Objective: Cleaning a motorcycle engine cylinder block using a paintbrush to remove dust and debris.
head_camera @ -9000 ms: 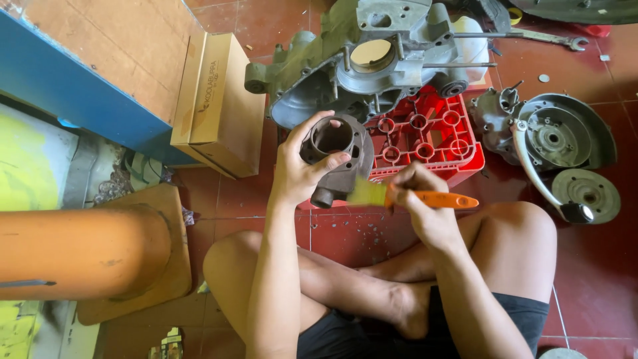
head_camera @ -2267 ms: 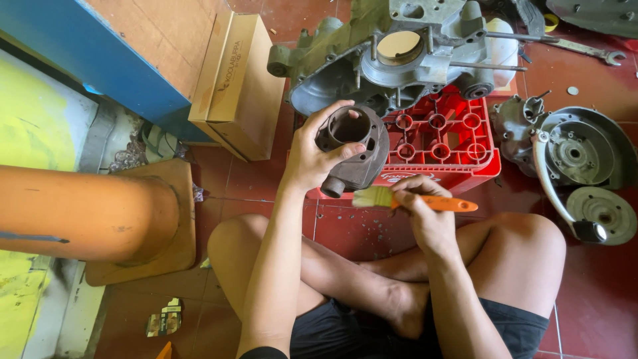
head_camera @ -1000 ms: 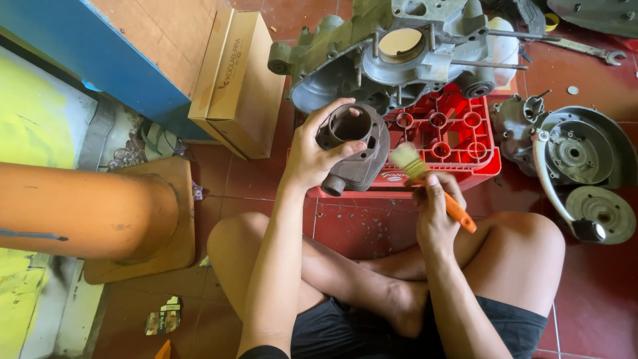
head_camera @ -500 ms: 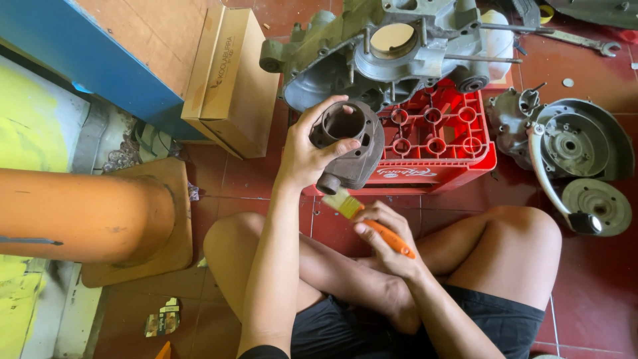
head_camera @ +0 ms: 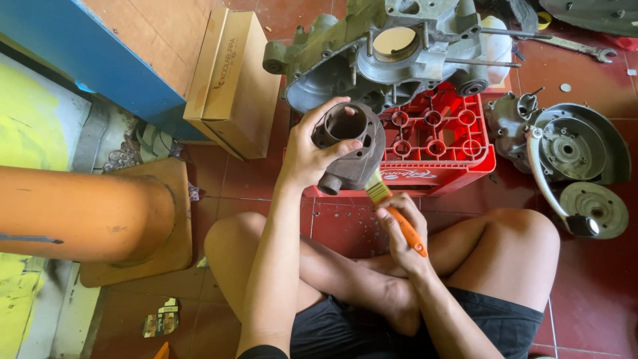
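Note:
My left hand grips a grey metal engine cylinder, bore facing up, held above the front edge of a red plastic crate. In my right hand is a paintbrush with an orange handle. Its pale bristles touch the lower right side of the cylinder. I sit cross-legged on the red tile floor, both hands over my knees.
A large grey engine case rests on the crate's far side. To the right lie a round engine cover with a kick lever and a wrench. A cardboard box leans against a blue cabinet at left, near an orange cylinder.
The brush has come back up from below the cylinder, and its bristles now touch the lower right side. My left hand has kept the cylinder nearly still over the crate.

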